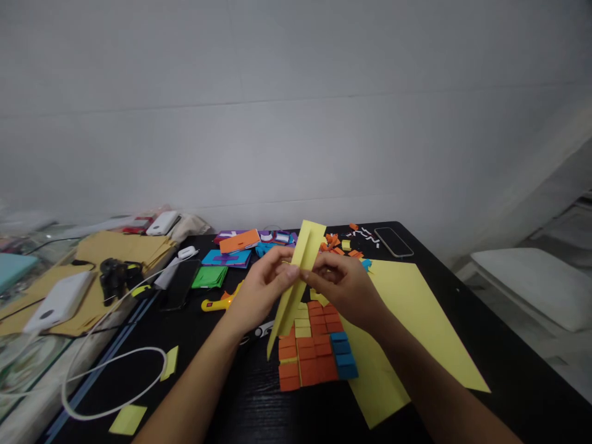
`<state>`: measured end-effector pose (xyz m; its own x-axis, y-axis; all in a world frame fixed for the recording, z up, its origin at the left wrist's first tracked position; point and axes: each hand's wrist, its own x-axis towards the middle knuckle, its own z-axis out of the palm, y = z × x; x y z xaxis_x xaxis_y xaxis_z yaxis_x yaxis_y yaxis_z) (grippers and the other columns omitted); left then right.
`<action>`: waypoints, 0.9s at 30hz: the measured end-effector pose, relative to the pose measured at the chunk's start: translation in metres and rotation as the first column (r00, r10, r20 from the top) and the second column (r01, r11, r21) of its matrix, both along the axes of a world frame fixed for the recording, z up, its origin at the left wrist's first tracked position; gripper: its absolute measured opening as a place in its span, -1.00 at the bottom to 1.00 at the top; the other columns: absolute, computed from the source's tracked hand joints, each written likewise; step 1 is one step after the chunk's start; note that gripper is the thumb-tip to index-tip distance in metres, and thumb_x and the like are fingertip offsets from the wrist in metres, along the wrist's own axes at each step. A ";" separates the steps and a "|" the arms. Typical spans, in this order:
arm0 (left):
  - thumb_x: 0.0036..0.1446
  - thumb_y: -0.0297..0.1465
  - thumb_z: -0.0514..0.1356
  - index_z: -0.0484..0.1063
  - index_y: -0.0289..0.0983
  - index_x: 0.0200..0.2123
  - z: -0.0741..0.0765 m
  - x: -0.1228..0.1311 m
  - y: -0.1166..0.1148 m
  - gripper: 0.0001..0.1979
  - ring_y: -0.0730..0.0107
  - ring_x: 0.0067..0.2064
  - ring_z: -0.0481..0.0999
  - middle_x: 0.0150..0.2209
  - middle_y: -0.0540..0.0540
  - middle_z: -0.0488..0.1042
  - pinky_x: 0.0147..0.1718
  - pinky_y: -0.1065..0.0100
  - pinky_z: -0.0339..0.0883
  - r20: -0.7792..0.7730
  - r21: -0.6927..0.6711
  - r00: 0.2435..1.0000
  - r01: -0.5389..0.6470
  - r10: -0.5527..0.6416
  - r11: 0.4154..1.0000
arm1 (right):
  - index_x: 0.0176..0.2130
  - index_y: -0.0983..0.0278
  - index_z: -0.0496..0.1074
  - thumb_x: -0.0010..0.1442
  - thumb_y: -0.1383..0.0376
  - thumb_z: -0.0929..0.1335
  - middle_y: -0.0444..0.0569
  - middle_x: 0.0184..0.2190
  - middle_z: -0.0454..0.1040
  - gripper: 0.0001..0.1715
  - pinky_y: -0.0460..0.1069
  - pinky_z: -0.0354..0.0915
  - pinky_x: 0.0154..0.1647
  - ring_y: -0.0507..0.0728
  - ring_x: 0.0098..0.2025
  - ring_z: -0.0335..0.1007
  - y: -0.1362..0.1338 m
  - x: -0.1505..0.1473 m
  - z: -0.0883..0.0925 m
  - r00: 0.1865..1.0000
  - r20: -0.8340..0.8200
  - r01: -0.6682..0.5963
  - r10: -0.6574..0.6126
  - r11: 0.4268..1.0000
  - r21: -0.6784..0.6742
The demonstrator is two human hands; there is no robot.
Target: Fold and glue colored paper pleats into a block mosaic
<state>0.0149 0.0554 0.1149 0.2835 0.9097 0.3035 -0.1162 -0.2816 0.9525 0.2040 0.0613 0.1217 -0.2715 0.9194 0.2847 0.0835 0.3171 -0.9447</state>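
Note:
Both hands meet at a folded strip of yellow paper, held tilted above the black table. My left hand pinches its left edge between thumb and fingers. From the other side my right hand grips the same strip, fingers curled, close to the left thumb. Beneath the strip lies a patchwork of small folded paper pieces, orange, yellow and blue, in rows. Large yellow sheets lie under and beside my right forearm. A yellow-handled tool, partly hidden, rests beside my left wrist.
Green paper, blue folded paper and an orange piece lie toward the wall. Orange scraps and a phone are at the back right. A white cable loops at left. A white stool stands right.

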 end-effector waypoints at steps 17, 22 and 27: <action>0.27 -0.16 0.35 0.51 -0.21 -0.18 0.007 0.013 -0.011 -0.75 0.40 -0.46 0.51 -0.42 0.00 0.53 -0.49 0.38 0.35 -0.052 -0.124 0.998 0.016 -0.023 0.992 | -0.22 0.21 0.53 0.15 0.14 0.54 -0.03 -0.36 0.61 -0.74 0.09 0.59 -0.25 0.15 -0.33 0.58 -0.003 0.008 0.012 0.967 -0.212 0.143 -0.143 0.990 -0.017; 0.26 -0.19 0.35 0.44 -0.24 -0.25 0.007 0.013 -0.012 -0.74 0.47 -0.44 0.46 -0.39 0.00 0.52 -0.47 0.43 0.32 -0.073 -0.092 0.997 -0.003 -0.003 0.996 | -0.27 0.22 0.56 0.29 0.06 0.46 -0.04 -0.42 0.60 -0.72 0.07 0.61 -0.33 0.13 -0.42 0.58 -0.010 0.007 0.016 0.956 -0.239 0.177 -0.168 0.984 0.017; 0.29 -0.21 0.32 0.41 -0.23 -0.27 0.007 0.013 -0.014 -0.76 0.47 -0.45 0.42 -0.43 0.01 0.50 -0.48 0.43 0.27 -0.128 -0.079 0.992 -0.021 0.011 0.997 | -0.27 0.19 0.56 0.28 0.02 0.47 -0.03 -0.40 0.62 -0.70 0.06 0.61 -0.37 0.14 -0.42 0.61 -0.012 0.006 0.017 0.937 -0.271 0.236 -0.222 0.971 0.021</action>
<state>0.0276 0.0418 0.1217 0.3005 0.9342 0.1921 0.0115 -0.2049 0.9787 0.2101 0.0497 0.1383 0.0365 0.9297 0.3664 -0.0909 0.3682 -0.9253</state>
